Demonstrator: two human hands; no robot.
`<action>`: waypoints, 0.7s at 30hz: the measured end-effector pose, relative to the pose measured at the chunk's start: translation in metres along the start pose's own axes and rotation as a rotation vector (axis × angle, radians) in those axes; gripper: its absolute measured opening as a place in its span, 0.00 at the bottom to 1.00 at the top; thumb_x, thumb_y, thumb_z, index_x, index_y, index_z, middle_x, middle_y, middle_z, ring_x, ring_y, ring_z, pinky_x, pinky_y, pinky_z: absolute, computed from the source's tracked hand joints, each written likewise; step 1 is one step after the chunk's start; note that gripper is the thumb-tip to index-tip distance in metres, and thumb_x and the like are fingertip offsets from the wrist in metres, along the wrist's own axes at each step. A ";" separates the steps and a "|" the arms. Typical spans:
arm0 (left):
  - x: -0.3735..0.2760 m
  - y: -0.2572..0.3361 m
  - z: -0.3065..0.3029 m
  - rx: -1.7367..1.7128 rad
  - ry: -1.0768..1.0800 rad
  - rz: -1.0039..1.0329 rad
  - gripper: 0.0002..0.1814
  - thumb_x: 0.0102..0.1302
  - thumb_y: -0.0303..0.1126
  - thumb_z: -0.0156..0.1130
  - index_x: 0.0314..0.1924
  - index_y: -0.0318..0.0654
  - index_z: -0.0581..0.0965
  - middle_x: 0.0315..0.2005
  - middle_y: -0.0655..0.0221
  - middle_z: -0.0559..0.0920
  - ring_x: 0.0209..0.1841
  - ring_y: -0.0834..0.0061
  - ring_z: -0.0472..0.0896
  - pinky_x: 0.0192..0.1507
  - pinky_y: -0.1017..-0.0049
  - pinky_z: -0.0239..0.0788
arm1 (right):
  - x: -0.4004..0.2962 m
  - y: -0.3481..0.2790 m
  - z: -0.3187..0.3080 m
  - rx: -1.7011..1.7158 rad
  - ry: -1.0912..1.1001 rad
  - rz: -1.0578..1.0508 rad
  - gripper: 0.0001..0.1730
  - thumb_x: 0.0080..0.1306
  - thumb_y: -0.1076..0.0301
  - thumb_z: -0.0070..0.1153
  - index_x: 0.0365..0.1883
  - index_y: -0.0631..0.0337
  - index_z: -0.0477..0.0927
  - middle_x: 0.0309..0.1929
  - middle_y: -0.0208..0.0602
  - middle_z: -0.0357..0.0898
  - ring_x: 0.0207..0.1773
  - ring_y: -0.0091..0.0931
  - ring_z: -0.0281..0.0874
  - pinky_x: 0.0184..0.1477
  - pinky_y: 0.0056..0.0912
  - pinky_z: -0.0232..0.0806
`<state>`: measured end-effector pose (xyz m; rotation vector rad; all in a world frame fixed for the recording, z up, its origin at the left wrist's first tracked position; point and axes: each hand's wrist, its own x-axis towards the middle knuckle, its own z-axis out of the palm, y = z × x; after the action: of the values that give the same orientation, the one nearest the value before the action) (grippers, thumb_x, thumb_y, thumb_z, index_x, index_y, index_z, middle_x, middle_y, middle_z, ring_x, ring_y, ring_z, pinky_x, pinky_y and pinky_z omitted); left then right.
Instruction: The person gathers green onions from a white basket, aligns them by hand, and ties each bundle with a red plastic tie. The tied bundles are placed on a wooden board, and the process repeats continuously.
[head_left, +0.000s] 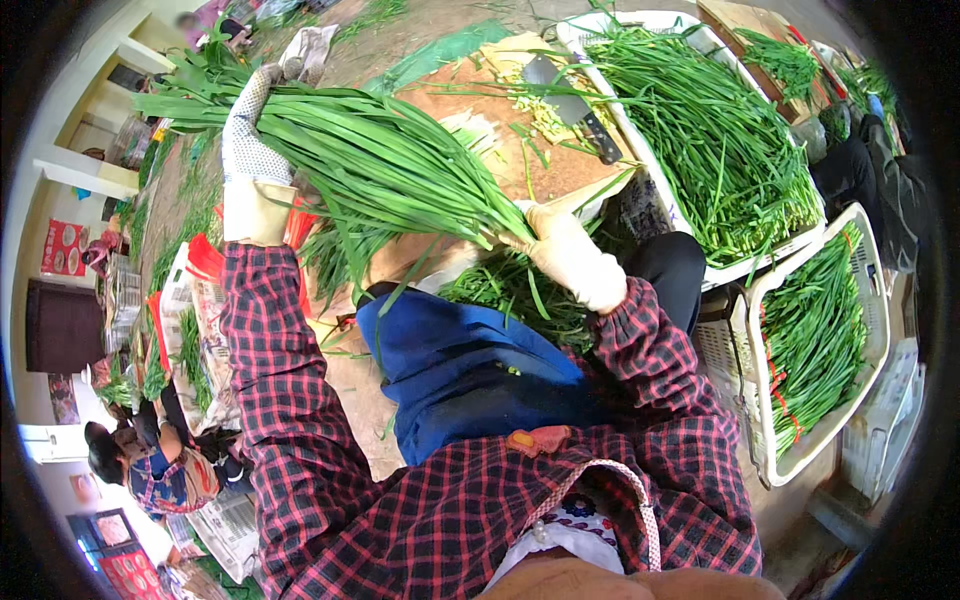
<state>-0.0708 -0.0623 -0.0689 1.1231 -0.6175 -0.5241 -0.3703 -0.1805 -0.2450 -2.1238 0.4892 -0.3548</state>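
Note:
A long bunch of Chinese chives (390, 157) lies aslant between my two gloved hands, its leafy tips to the left. My right hand (566, 247), in a pale glove, grips the stem end above my blue-covered lap. My left hand (259, 131), in a white dotted glove, holds the leafy part, with some leaves hanging past it. Beyond the bunch is a brown board (517, 172). A cleaver (562, 97) with a black handle rests there among pale trimmed scraps (544, 116), and white stem ends (472, 131) show beside the bunch.
A white crate (660, 191) heaped with loose chives stands at the right. Nearer, another crate (765, 450) holds chives with red ties. Loose greens (502, 289) lie under my right hand. Red ties (202, 259) hang over a crate at left. A person (172, 465) sits at lower left.

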 end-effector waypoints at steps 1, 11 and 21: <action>-0.001 0.007 -0.007 0.006 0.056 -0.016 0.17 0.75 0.37 0.53 0.50 0.28 0.76 0.47 0.55 0.82 0.52 0.54 0.82 0.58 0.53 0.75 | -0.008 -0.008 0.006 0.075 0.062 -0.064 0.18 0.71 0.56 0.57 0.48 0.63 0.80 0.37 0.55 0.81 0.42 0.44 0.80 0.45 0.43 0.70; 0.002 0.040 -0.100 -0.118 0.347 -0.090 0.13 0.70 0.39 0.58 0.43 0.36 0.80 0.35 0.57 0.85 0.39 0.55 0.84 0.48 0.59 0.77 | -0.086 -0.047 -0.014 0.019 0.097 -0.243 0.15 0.71 0.57 0.56 0.32 0.59 0.81 0.25 0.43 0.78 0.26 0.40 0.79 0.28 0.38 0.70; -0.011 0.038 -0.098 0.024 0.139 0.161 0.16 0.76 0.36 0.49 0.50 0.32 0.77 0.48 0.55 0.83 0.51 0.58 0.81 0.59 0.62 0.72 | 0.002 -0.020 0.038 0.850 -0.191 0.034 0.43 0.68 0.53 0.63 0.74 0.64 0.59 0.60 0.39 0.76 0.62 0.29 0.70 0.67 0.32 0.60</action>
<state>-0.0082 0.0236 -0.0648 1.1114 -0.5885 -0.2989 -0.3484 -0.1434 -0.2492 -1.3028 0.2005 -0.2686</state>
